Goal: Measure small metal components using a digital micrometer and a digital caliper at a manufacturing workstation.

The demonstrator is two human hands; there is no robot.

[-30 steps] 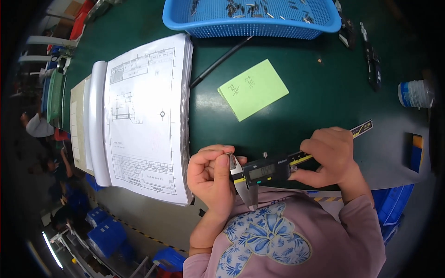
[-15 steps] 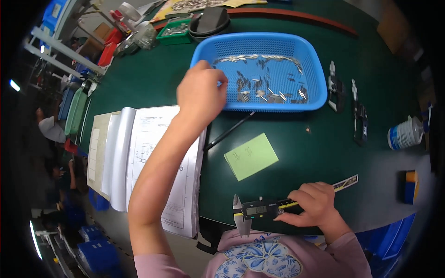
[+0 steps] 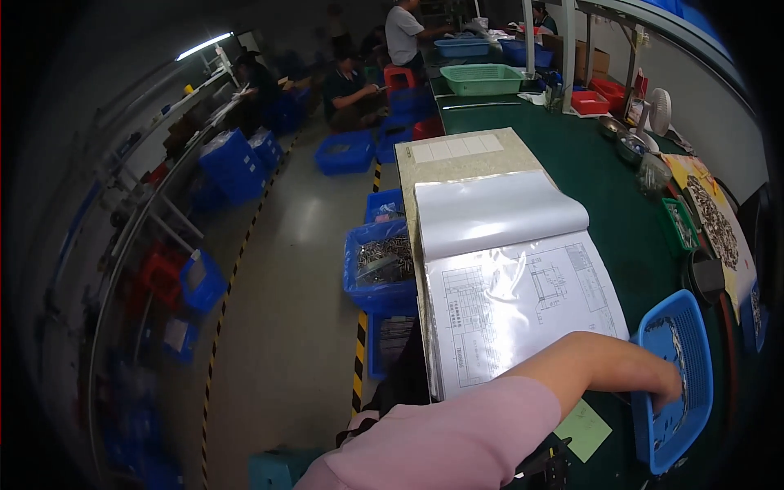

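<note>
My left hand (image 3: 669,387) reaches over the near rim of the blue plastic basket (image 3: 700,335), at the far right of the view. It points down inside, beside small dark and silvery metal pieces (image 3: 679,351). Its fingers are mostly hidden, so their grip does not show. An open binder of drawings (image 3: 506,302) lies on the table, with my left forearm across its lower right corner. Partly covered by my sleeve, the caliper (image 3: 557,467) shows at the lower edge near a green note pad (image 3: 585,431). My right hand is out of the picture.
Blue bins (image 3: 380,269) holding metal parts stand on the floor left of the table. Farther along the green tabletop (image 3: 604,163) are a light green tray (image 3: 482,79), a small green box (image 3: 679,224) and a white fan (image 3: 658,110). Other people (image 3: 353,94) sit and stand beyond.
The view has swung far to the left, bringing the floor and binder to the middle. My left hand has moved from the basket's left rim down into it. My right hand has left the view.
</note>
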